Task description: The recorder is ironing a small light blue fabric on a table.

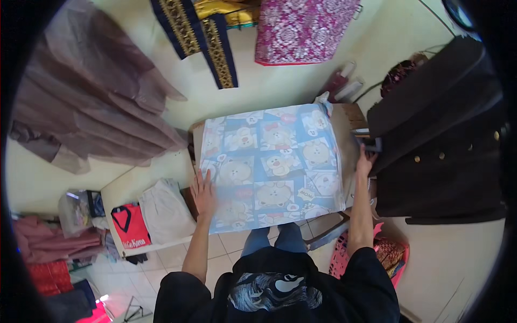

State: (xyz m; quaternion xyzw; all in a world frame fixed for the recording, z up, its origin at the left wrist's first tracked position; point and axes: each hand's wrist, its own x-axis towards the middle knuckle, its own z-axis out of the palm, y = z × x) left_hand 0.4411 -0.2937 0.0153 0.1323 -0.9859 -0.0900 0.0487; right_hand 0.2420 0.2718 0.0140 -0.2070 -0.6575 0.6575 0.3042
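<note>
A pale blue cloth [277, 145] printed with cartoon bears lies over a small table in front of me. My left hand [203, 195] rests flat on its left edge, fingers spread. Past the cloth's right edge, my right hand [366, 160] closes around the handle of a dark clothes iron [372, 145]. Much of the iron is hidden by the hand and the dark coat beside it, so its shape is only partly visible.
A dark buttoned coat [447, 145] hangs close on the right; a sheer brown garment [97, 91] hangs at left. Folded beige trousers [166, 212] and a red shirt [131, 226] lie on a left-hand surface. A pink basket [398, 277] holds cloth near my right arm.
</note>
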